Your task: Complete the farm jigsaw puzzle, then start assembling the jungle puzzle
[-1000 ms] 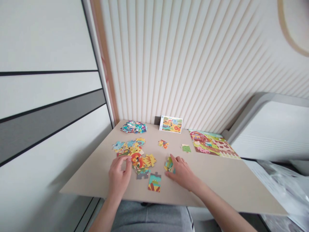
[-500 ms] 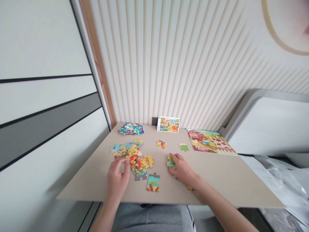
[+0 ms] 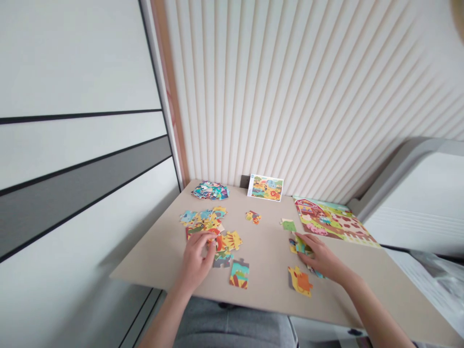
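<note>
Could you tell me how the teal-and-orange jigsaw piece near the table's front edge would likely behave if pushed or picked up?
That jigsaw piece looks like thin printed card, so it is probably light and stiff. Lying flat on the smooth beige tabletop, it would probably slide, not roll or tip. It may be fiddly to pinch.

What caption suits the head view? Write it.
Left hand at scattered jigsaw pieces, right hand on others, beside a farm picture.

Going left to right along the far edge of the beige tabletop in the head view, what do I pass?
Teal-and-blue heap of jigsaw pieces → small white-bordered animal picture card → large red-barn farm picture
</note>
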`<state>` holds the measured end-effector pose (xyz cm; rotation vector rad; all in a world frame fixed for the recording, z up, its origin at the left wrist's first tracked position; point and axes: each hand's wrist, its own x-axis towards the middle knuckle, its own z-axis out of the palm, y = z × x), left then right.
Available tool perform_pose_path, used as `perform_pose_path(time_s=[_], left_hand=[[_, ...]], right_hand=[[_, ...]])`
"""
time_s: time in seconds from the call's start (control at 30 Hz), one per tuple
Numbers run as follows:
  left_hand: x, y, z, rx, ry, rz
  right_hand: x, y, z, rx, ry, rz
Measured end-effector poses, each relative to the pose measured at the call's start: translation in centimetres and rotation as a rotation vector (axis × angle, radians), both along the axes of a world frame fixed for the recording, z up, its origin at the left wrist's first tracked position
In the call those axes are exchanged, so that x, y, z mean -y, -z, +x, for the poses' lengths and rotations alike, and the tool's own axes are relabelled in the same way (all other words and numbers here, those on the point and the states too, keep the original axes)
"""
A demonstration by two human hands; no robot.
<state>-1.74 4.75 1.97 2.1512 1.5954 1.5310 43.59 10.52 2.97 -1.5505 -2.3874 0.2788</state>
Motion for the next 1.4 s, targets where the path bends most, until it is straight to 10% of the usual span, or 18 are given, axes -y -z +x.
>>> perform_pose_path(time_s=[0.27, 0.47, 0.87, 1.1, 1.4], left_hand=[[1.3, -1.2, 2.1, -0.46, 0.35, -0.106], [1.3, -1.6, 1.9, -0.485, 0.476, -0.105], [1.4, -1.9, 2.1, -0.496, 0.487, -0.101], [1.4, -2.0, 2.2, -0.491, 0.492, -0.125], [1.3, -1.5, 2.0, -0.497, 0.504, -0.174]], right_hand=[[2.6, 3.0, 9.7, 0.024, 0.218, 0.091], [4.4, 1.6, 13.4, 0.157, 0.318, 0.127], [10.4, 0.3, -4.7, -0.001, 0.072, 0.068], [11.2, 0.3, -3.4, -0.139, -0.122, -0.032], [12.4, 1.2, -3.4, -0.113, 0.068, 0.019]])
